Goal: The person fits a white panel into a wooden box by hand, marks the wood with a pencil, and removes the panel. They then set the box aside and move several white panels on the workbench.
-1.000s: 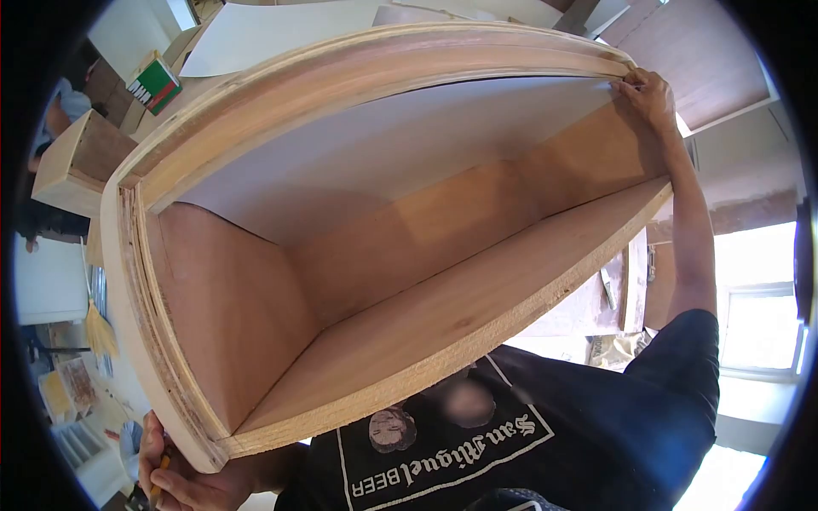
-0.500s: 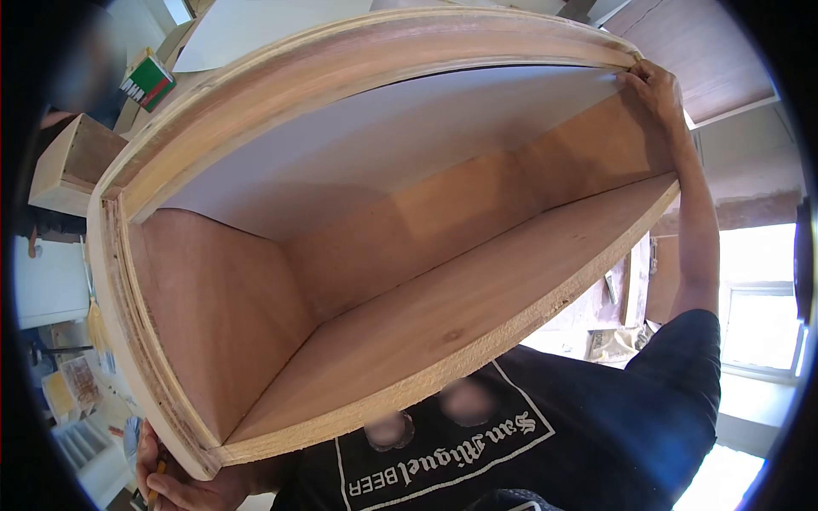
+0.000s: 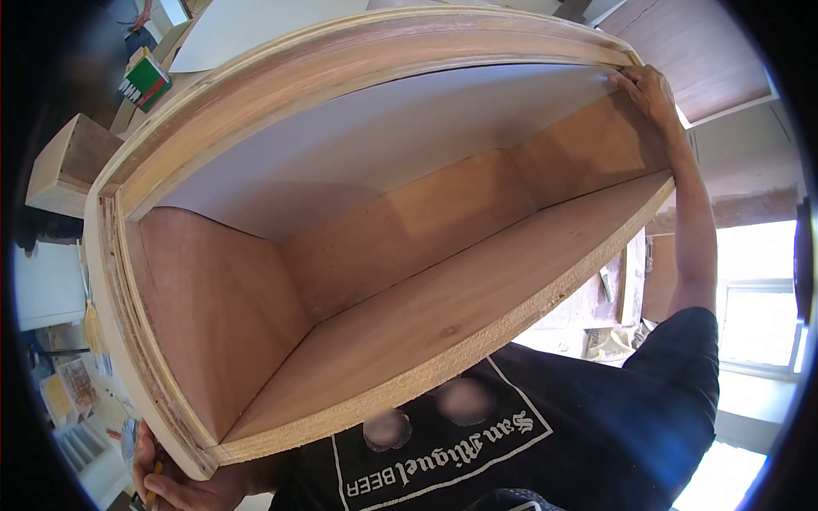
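Note:
A large open wooden box with a moulded rim fills the middle of the view, tilted so its open side faces me. Plain wood lines its ends and floor, and one long inner side is a smooth pale panel. My right hand grips the far right corner of the box, with fingers curled over the inner edge. At the lower left, my left hand is closed around a thin yellow stick that looks like a pencil, just beside the near left corner. Part of that hand is hidden behind the box.
A green and white carton and a smaller wooden box are at the upper left. Another person's hand shows beyond them. Bristly brushes or a broom hang at the left; a bright window is at the right.
The box has shifted very slightly left in view, both hands staying at the same corners. Another person's hand and forearm have come into view at the upper left.

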Demonstrator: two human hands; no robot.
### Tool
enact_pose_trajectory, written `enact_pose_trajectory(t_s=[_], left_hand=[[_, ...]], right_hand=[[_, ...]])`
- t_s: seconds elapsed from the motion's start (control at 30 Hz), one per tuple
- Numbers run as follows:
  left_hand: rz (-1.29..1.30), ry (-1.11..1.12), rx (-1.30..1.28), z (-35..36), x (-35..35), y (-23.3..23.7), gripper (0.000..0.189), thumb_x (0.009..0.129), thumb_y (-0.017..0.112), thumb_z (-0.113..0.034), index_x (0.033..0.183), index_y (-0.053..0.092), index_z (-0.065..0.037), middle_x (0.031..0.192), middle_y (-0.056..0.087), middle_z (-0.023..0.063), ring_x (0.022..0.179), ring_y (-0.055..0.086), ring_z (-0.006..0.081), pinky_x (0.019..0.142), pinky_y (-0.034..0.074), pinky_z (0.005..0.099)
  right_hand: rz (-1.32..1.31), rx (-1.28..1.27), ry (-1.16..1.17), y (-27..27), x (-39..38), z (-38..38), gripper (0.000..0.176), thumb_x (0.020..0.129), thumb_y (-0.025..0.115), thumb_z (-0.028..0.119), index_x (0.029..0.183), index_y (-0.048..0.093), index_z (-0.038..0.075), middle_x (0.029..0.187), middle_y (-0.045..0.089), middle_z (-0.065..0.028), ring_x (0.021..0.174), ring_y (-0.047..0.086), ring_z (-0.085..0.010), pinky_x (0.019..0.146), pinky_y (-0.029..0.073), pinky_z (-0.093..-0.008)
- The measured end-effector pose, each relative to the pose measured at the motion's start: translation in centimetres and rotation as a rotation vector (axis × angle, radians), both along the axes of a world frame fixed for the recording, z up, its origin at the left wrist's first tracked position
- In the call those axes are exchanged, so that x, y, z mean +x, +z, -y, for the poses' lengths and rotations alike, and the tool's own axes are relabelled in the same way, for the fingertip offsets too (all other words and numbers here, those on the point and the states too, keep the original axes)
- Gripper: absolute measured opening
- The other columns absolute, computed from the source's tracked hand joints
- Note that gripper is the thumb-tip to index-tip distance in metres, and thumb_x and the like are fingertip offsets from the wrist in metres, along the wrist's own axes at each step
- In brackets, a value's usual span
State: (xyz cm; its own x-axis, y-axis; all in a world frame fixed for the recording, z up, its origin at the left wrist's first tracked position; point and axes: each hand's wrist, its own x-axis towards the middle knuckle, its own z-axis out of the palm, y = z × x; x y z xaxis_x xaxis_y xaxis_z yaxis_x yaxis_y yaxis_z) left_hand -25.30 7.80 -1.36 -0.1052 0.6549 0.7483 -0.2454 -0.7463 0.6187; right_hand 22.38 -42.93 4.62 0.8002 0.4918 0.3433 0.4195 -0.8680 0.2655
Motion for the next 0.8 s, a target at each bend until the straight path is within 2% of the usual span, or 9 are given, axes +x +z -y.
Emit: enact_pose_trajectory(t_s=[0.1,0.2,0.4,0.5,0.6,0.7,0.8], left_hand=[[-0.030,0.038,0.007,0.0,-0.1,-0.1,0.033,0.100,0.046,-0.013,0.094,0.060,0.016,0.091,0.066,0.0276,0.084,0.067,0.0325,0.080,0.056,0.0401],[0.024,-0.007,-0.014,0.0,0.0,-0.1,0.032,0.100,0.048,-0.012,0.094,0.060,0.016,0.091,0.066,0.0277,0.084,0.067,0.0326,0.080,0.056,0.0400],[0.017,-0.002,0.004,-0.5,-0.2,-0.2,0.031,0.099,0.049,-0.012,0.094,0.060,0.016,0.090,0.066,0.0285,0.082,0.068,0.0335,0.077,0.057,0.0393],[-0.022,0.124,0.164,0.4,2.5,1.1,0.027,0.095,0.057,-0.020,0.084,0.058,0.004,0.070,0.065,0.0163,0.055,0.064,0.0216,0.046,0.050,0.0274],[-0.051,0.145,0.150,0.8,2.7,1.3,0.025,0.094,0.058,-0.020,0.084,0.058,0.003,0.071,0.063,0.0151,0.057,0.062,0.0204,0.049,0.048,0.0265],[-0.050,0.065,0.036,-0.4,-0.2,-0.1,0.030,0.099,0.050,-0.012,0.094,0.060,0.016,0.089,0.066,0.0286,0.081,0.068,0.0333,0.075,0.058,0.0385],[-0.081,0.169,0.152,0.9,2.5,1.1,0.023,0.094,0.059,-0.018,0.083,0.058,0.002,0.070,0.063,0.0148,0.056,0.060,0.0194,0.051,0.047,0.0260]], right_hand=[[-0.049,0.072,-0.072,-0.1,-0.5,-0.7,0.040,0.088,0.065,0.046,0.089,0.073,0.007,0.076,0.066,-0.0182,0.075,0.063,-0.0397,0.073,0.048,-0.0494],[-0.131,0.020,-0.170,0.4,-1.2,-1.5,0.039,0.089,0.064,0.045,0.088,0.073,0.008,0.072,0.064,-0.0181,0.074,0.062,-0.0397,0.070,0.047,-0.0491],[-0.125,-0.004,-0.023,-0.1,-0.5,-0.1,0.039,0.089,0.066,0.041,0.079,0.067,0.003,0.068,0.060,-0.0191,0.069,0.058,-0.0388,0.066,0.045,-0.0475],[-0.074,-0.078,0.182,-0.1,-0.7,-0.5,0.037,0.088,0.068,0.036,0.078,0.064,0.001,0.069,0.058,-0.0202,0.067,0.055,-0.0386,0.065,0.044,-0.0454],[-0.173,-0.011,0.186,-0.3,-1.1,-1.9,0.034,0.088,0.070,0.033,0.082,0.064,0.000,0.070,0.060,-0.0185,0.066,0.056,-0.0336,0.066,0.044,-0.0422],[-0.414,0.135,0.018,-0.4,-1.0,-2.3,0.040,0.089,0.067,0.039,0.087,0.066,-0.001,0.069,0.060,-0.0157,0.066,0.056,-0.0279,0.068,0.044,-0.0409],[-0.404,0.253,0.154,-1.7,-0.1,-1.3,0.046,0.091,0.063,0.043,0.096,0.069,-0.002,0.072,0.063,-0.0129,0.070,0.058,-0.0222,0.072,0.046,-0.0381]])
